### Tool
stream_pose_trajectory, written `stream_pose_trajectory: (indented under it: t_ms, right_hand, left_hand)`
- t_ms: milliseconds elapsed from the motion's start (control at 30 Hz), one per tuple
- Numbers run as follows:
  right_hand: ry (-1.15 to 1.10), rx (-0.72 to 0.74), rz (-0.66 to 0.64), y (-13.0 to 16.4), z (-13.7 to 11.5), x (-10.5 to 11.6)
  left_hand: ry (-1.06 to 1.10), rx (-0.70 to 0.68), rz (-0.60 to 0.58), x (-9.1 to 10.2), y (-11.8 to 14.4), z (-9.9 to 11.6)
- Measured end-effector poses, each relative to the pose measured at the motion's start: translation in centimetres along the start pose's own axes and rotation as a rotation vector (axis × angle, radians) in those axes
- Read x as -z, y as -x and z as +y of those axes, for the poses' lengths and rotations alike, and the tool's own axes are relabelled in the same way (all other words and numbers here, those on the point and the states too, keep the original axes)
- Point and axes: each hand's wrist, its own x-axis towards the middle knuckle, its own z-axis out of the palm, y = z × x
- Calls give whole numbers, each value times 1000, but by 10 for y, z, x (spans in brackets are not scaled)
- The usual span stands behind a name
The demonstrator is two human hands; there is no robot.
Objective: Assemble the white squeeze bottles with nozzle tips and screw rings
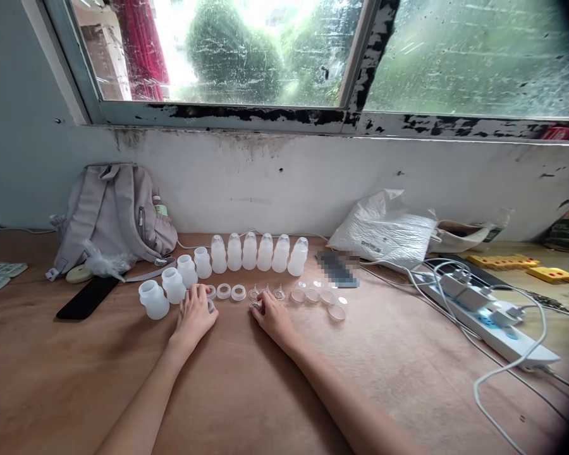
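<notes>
On the wooden table [246, 392] stands a curved row of translucent white bottles [249, 251]; the right ones carry caps, the left ones [153, 299] are open. In front lie white rings [231, 291], small clear nipples [279, 292] and clear round caps [336, 311]. My left hand [194, 315] rests on the table with its fingers on a ring at the left end of the ring row. My right hand [271, 314] pinches a small clear nipple at its fingertips.
A grey backpack [115, 215] leans on the wall at the left, with a black phone [87, 297] before it. A white plastic bag [384, 229], a power strip with cables [488, 316] and yellow parts [502, 260] lie at the right.
</notes>
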Motion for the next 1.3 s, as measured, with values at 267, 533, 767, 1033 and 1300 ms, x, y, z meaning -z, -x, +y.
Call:
stream_pose_trajectory:
  t_ms: [267,533,767,1033,1300]
  right_hand:
    - [-277,20,74,3,-2,8]
    - [-1052,-246,68,8,15,24]
    - [-1322,-334,18,15,28,34]
    - [-1438,-359,-9,15,29,36]
    - [-1491,-350,-34,15,30,36]
  left_hand:
    - [189,-209,272,-2,-4,15]
    - [22,-172,364,28,-75,24]
    - [-129,-172,265,31,-119,31]
    - [-102,-151,322,17,-111,23]
    - [-3,-164,329,17,-101,24]
